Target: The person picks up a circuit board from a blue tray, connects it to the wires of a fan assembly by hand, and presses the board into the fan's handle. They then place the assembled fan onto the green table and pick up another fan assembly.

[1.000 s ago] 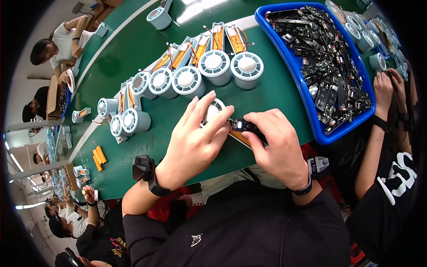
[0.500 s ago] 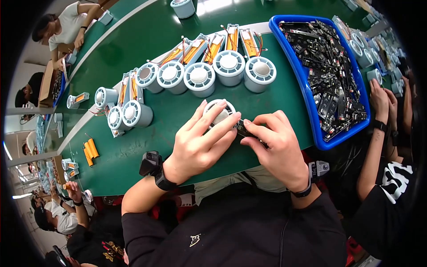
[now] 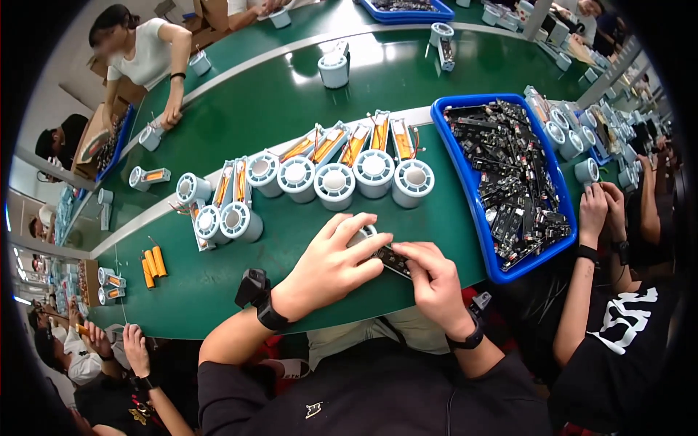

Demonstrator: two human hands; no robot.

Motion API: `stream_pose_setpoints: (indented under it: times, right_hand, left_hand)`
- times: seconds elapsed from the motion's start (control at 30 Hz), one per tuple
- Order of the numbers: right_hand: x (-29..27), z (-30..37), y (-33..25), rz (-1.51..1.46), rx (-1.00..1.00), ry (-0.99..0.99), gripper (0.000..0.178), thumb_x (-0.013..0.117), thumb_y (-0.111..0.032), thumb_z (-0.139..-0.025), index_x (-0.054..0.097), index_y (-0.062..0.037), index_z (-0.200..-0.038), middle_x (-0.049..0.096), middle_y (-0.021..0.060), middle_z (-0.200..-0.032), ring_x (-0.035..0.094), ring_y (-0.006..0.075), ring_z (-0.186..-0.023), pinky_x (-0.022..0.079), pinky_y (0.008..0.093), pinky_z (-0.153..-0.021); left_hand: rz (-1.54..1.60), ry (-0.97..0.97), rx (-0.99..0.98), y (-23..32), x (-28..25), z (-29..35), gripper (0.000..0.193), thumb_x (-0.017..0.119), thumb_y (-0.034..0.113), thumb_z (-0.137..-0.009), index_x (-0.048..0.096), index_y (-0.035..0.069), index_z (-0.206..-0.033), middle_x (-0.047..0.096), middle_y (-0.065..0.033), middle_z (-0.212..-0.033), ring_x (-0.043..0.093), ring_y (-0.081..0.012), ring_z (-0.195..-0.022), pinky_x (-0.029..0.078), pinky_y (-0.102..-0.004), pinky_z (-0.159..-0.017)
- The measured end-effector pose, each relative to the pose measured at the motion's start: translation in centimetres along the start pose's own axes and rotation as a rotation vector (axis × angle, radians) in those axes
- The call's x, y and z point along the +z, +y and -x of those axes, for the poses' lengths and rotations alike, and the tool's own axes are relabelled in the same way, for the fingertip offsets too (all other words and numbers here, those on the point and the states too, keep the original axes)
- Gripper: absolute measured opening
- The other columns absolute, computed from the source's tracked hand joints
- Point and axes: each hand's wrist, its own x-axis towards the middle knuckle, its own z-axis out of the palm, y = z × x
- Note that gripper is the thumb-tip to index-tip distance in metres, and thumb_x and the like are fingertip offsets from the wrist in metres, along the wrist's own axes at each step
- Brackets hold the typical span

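My left hand (image 3: 331,265) is closed over a light-blue round fan housing (image 3: 361,234) just above the table's near part. Its fingers hide most of the housing's face. My right hand (image 3: 438,285) pinches a narrow black circuit board (image 3: 392,260) between thumb and fingers. The board's far end meets the housing beside my left fingertips; whether it sits inside the handle, I cannot tell. Beyond my hands stands a row of similar fan housings (image 3: 335,186), their open handles holding orange batteries (image 3: 353,149) with thin wires.
A blue tray (image 3: 497,272) heaped with black circuit boards stands to the right. Loose orange batteries (image 3: 154,263) lie at the left of the green table (image 3: 240,305). A co-worker's hands (image 3: 602,200) work at the right, another's hand (image 3: 135,349) rests at the left edge.
The view has tilted up, showing more of the far bench. My right hand has drawn lower against the board, and more of the board shows. A hand has appeared at the left table edge.
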Motion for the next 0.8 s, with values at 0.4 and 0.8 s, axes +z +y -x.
stream_pose_setpoints:
  times: [0.4,0.8]
  right_hand:
    - [0.2,0.7,1.2,0.029,-0.236,0.143,0.053,0.049,-0.043,-0.11,0.064,0.0064,-0.122,0.071,0.0197,-0.109,0.067,0.0352,-0.1,0.054,0.0421,-0.09]
    - [0.6,1.1,1.0,0.146,-0.204,0.084,0.022,0.064,-0.014,-0.099,0.066,0.0032,-0.112,0.07,0.0174,-0.103,0.065,0.0356,-0.096,0.053,0.0424,-0.086]
  left_hand:
    - [-0.253,0.21,-0.178,-5.0,-10.9,-4.5,0.017,0.079,-0.004,-0.072,0.066,0.004,-0.079,0.076,-0.0072,-0.111,0.062,-0.0376,-0.115,0.055,-0.0481,-0.092]
    - [-0.143,0.042,-0.761,-24.0,-3.2,-6.8,0.008,0.073,0.004,-0.077,0.076,0.008,-0.083,0.076,-0.0082,-0.088,0.068,-0.0326,-0.104,0.051,-0.0444,-0.098]
